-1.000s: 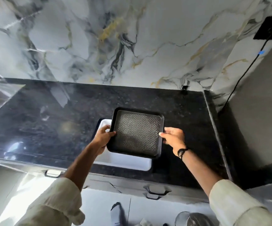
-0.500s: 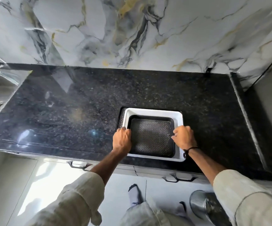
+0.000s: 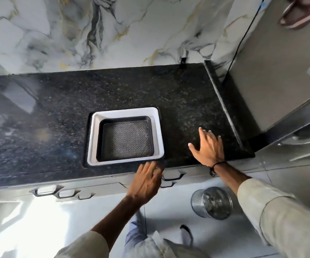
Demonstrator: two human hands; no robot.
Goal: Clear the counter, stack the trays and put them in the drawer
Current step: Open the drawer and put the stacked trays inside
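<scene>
Nearest me, on the pale floor tiles, stands a ribbed steel bin [image 3: 211, 202], just right of the person's legs. Above it runs the cabinet front with its dark drawer handles [image 3: 172, 176], all drawers shut as far as I can see.

The left hand [image 3: 146, 181] hangs over the counter's front edge, fingers spread and loose, holding nothing — its fingertips come close to the near rim of the white tray, though the blur keeps me from saying whether they touch. The right hand [image 3: 209, 148] is out over the bare black granite counter [image 3: 39, 112], well to the right of the trays, palm down, fingers fanned wide and empty; a dark band circles its wrist.

The trays sit stacked near the counter's front: a black tray [image 3: 125, 139] with a patterned mesh floor nests inside the white tray [image 3: 92, 138], and a dark edge of something shows beneath the white one on its left side.

Behind all this rises the veined marble wall [image 3: 94, 34], and a thin black cable [image 3: 243, 32] runs down beside the grey appliance [image 3: 273, 71] at the right.
</scene>
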